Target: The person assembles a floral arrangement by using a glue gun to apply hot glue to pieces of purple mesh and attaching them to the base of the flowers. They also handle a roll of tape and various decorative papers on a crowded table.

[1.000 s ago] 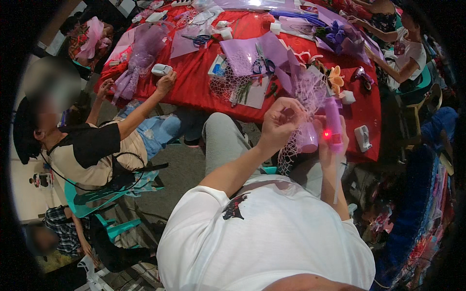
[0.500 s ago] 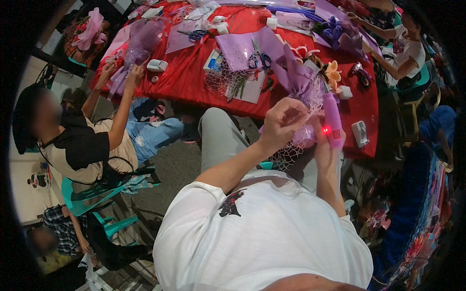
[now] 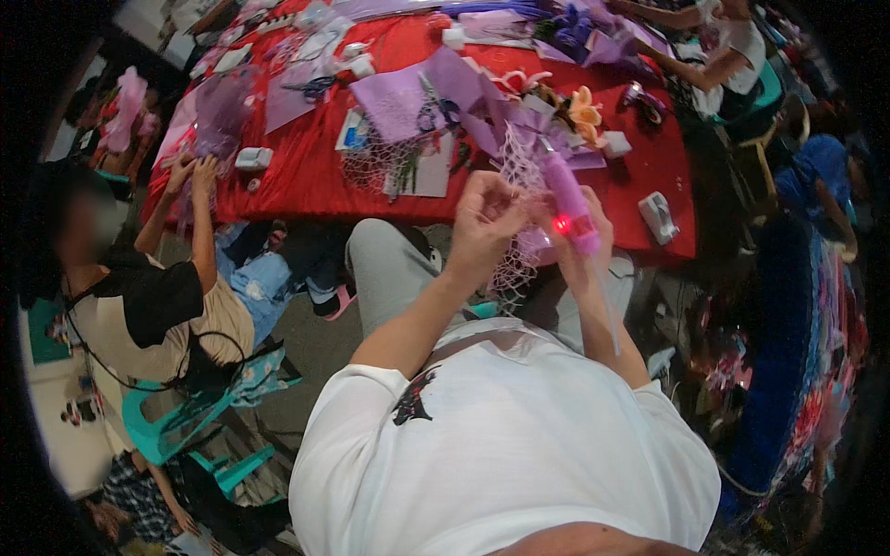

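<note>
Drawn narrower than a second ago, so seemingly more gathered, the netting (image 3: 517,159) runs between the left hand (image 3: 484,222), fingers pinched apparently on it, and the right hand (image 3: 593,239), gripping a pink tube (image 3: 567,193).

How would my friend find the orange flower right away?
Find the big red tablecloth, then the purple wrapping paper right of its middle. Right of that paper, left of a small white block, is the orange flower. Its soft orange petals stand out from the purple, white and red around it.
</note>
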Demonstrator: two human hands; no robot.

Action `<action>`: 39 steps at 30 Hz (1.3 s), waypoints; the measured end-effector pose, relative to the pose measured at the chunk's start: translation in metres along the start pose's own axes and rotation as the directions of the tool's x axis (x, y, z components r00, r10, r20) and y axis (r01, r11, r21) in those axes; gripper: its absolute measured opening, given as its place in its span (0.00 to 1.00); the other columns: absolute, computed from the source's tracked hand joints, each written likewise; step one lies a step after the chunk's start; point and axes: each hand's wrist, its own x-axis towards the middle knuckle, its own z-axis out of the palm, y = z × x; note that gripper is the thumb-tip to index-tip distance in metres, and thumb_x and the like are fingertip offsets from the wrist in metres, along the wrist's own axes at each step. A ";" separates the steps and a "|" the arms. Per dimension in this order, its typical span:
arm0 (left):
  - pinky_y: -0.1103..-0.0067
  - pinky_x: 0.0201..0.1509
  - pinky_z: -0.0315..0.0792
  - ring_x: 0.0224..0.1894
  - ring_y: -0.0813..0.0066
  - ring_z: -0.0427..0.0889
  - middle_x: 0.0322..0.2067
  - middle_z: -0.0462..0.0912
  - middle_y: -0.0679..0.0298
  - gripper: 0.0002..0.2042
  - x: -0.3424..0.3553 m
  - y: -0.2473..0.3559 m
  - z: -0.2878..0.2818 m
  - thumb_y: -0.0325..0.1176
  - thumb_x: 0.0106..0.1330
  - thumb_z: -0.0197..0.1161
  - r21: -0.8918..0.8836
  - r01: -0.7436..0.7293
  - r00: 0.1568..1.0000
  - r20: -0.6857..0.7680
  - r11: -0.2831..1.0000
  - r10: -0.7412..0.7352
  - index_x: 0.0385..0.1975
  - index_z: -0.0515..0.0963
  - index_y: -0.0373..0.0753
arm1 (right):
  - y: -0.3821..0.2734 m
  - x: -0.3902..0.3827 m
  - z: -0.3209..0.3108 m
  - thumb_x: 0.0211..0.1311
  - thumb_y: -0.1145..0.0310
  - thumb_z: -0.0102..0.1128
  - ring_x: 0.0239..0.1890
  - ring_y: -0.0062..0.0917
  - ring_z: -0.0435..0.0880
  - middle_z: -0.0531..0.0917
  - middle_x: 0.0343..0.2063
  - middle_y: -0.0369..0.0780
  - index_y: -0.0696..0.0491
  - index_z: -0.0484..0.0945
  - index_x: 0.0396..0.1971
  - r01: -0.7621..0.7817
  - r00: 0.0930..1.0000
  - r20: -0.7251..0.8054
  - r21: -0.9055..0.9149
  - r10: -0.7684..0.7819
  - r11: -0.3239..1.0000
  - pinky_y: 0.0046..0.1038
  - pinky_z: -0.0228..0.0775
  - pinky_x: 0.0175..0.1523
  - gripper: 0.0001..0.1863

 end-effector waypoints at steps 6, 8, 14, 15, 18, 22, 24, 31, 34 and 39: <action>0.78 0.43 0.77 0.38 0.74 0.81 0.37 0.78 0.61 0.13 0.009 0.015 -0.014 0.19 0.61 0.61 -0.182 0.014 1.000 -0.011 0.983 -0.016 0.36 0.63 0.41 | -0.021 -0.004 -0.012 0.52 0.69 0.72 0.31 0.20 0.77 0.76 0.27 0.35 0.59 0.79 0.30 -0.108 0.993 -0.029 0.144 0.113 0.984 0.22 0.69 0.37 0.12; 0.76 0.42 0.78 0.36 0.74 0.81 0.37 0.79 0.60 0.12 0.014 0.020 -0.021 0.19 0.62 0.60 -0.178 0.029 1.000 0.000 0.984 -0.029 0.35 0.63 0.42 | -0.015 -0.003 -0.021 0.51 0.69 0.72 0.30 0.19 0.77 0.77 0.25 0.35 0.59 0.79 0.30 0.012 1.000 -0.014 0.014 -0.012 1.000 0.21 0.68 0.35 0.11; 0.77 0.41 0.79 0.37 0.73 0.82 0.36 0.80 0.59 0.12 0.012 0.032 -0.026 0.19 0.62 0.60 -0.196 0.080 0.997 0.037 0.977 -0.074 0.38 0.66 0.42 | -0.026 -0.008 -0.032 0.49 0.71 0.72 0.26 0.20 0.76 0.76 0.24 0.36 0.59 0.79 0.27 0.018 0.989 0.144 0.019 -0.021 1.000 0.22 0.66 0.32 0.11; 0.77 0.41 0.79 0.37 0.72 0.82 0.37 0.81 0.59 0.12 0.012 0.033 -0.026 0.19 0.62 0.60 -0.190 0.087 0.996 0.052 0.978 -0.079 0.39 0.67 0.42 | -0.023 -0.008 -0.032 0.49 0.71 0.72 0.26 0.20 0.76 0.75 0.24 0.36 0.60 0.79 0.27 0.062 0.984 0.164 0.007 -0.062 0.998 0.22 0.66 0.32 0.11; 0.77 0.41 0.78 0.37 0.73 0.82 0.37 0.81 0.59 0.13 0.014 0.030 -0.027 0.20 0.61 0.61 -0.106 0.028 0.999 0.040 0.994 -0.024 0.43 0.69 0.40 | -0.016 -0.006 -0.030 0.49 0.72 0.72 0.26 0.19 0.76 0.75 0.23 0.36 0.60 0.79 0.27 0.140 0.968 0.209 0.008 -0.139 0.990 0.22 0.67 0.30 0.11; 0.78 0.42 0.78 0.37 0.74 0.82 0.36 0.82 0.61 0.13 0.013 0.032 -0.025 0.20 0.61 0.62 -0.112 0.045 0.998 0.043 0.993 -0.040 0.43 0.71 0.39 | -0.021 -0.005 -0.030 0.49 0.71 0.73 0.25 0.18 0.77 0.75 0.22 0.36 0.60 0.79 0.27 0.104 0.968 0.222 0.057 -0.114 0.993 0.21 0.68 0.27 0.11; 0.78 0.43 0.77 0.37 0.75 0.82 0.37 0.82 0.61 0.13 0.014 0.032 -0.025 0.21 0.61 0.63 -0.111 0.056 0.998 0.046 0.992 -0.051 0.43 0.72 0.39 | -0.021 -0.005 -0.031 0.48 0.71 0.73 0.25 0.19 0.77 0.75 0.22 0.36 0.60 0.79 0.27 0.107 0.968 0.220 0.060 -0.117 0.992 0.21 0.68 0.27 0.12; 0.79 0.44 0.77 0.37 0.76 0.82 0.36 0.82 0.62 0.12 0.015 0.033 -0.024 0.20 0.60 0.63 -0.128 0.054 0.997 0.065 0.990 -0.046 0.42 0.73 0.38 | -0.015 -0.001 -0.031 0.45 0.71 0.75 0.23 0.25 0.74 0.75 0.20 0.38 0.58 0.79 0.25 0.190 0.968 0.172 -0.016 -0.184 0.982 0.25 0.66 0.29 0.12; 0.79 0.43 0.78 0.36 0.76 0.82 0.35 0.82 0.62 0.12 0.014 0.032 -0.021 0.20 0.59 0.64 -0.135 0.048 0.998 0.055 0.990 -0.041 0.41 0.74 0.38 | -0.009 -0.002 -0.032 0.44 0.71 0.75 0.23 0.25 0.74 0.75 0.20 0.38 0.58 0.79 0.26 0.215 0.968 0.141 -0.028 -0.209 0.976 0.25 0.65 0.29 0.12; 0.79 0.41 0.79 0.36 0.76 0.83 0.34 0.82 0.62 0.12 0.014 0.027 -0.023 0.19 0.59 0.64 -0.151 0.019 0.999 0.041 0.988 -0.013 0.41 0.74 0.38 | -0.016 -0.005 -0.032 0.44 0.71 0.75 0.23 0.25 0.74 0.75 0.19 0.37 0.57 0.80 0.26 0.189 0.974 0.140 -0.052 -0.180 0.981 0.25 0.65 0.28 0.12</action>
